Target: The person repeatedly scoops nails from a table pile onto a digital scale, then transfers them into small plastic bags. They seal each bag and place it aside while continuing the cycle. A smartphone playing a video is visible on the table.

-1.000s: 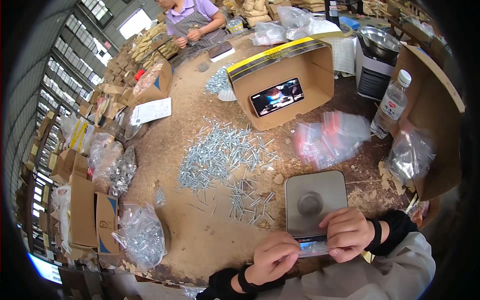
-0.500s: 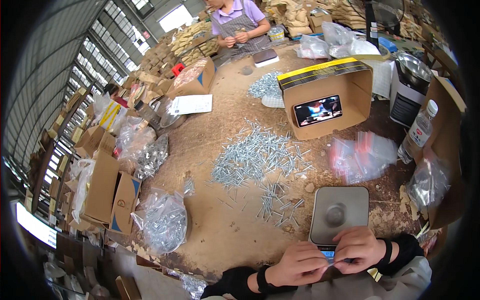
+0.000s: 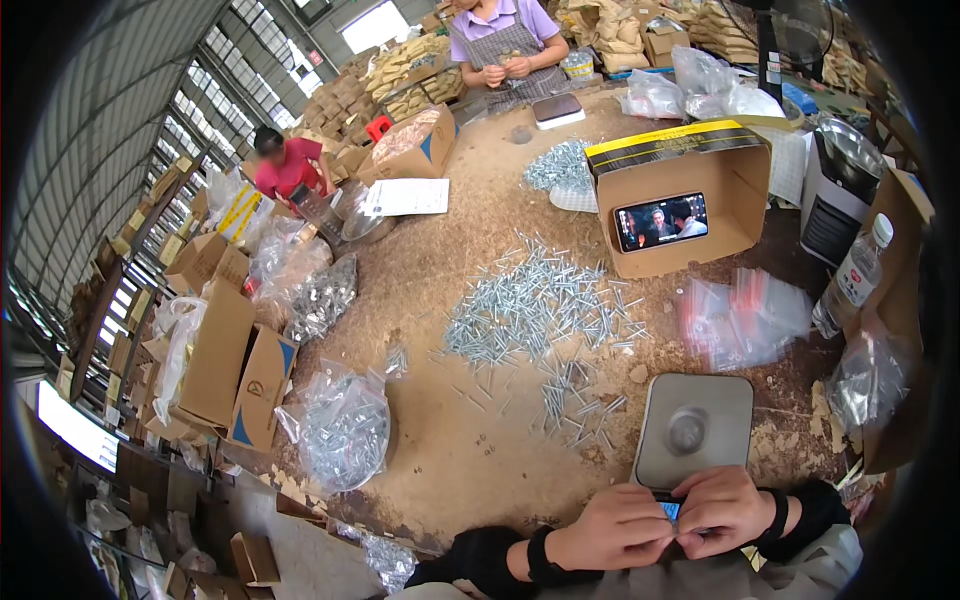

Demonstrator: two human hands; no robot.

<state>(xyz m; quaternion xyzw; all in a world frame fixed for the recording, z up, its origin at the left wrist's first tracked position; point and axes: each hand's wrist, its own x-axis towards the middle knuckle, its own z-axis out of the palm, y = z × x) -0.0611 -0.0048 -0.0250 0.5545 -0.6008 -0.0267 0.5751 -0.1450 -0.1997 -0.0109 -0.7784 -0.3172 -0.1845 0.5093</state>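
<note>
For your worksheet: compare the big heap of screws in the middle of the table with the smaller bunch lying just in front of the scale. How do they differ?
The big heap is dense and wide, its screws piled over one another; the smaller bunch is thin and scattered, with bare table showing between screws. The big heap lies near the cardboard box; the smaller bunch lies beside the scale. Both are loose, silvery screws on the same brown table.

Bare left hand [image 3: 612, 528], right hand [image 3: 722, 510]; black wristbands, black sleeves, possibly grey garment below.

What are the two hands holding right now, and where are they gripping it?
Both the left hand and the right hand pinch a small clear bag between their fingertips, at its top edge, just in front of the scale.
</note>
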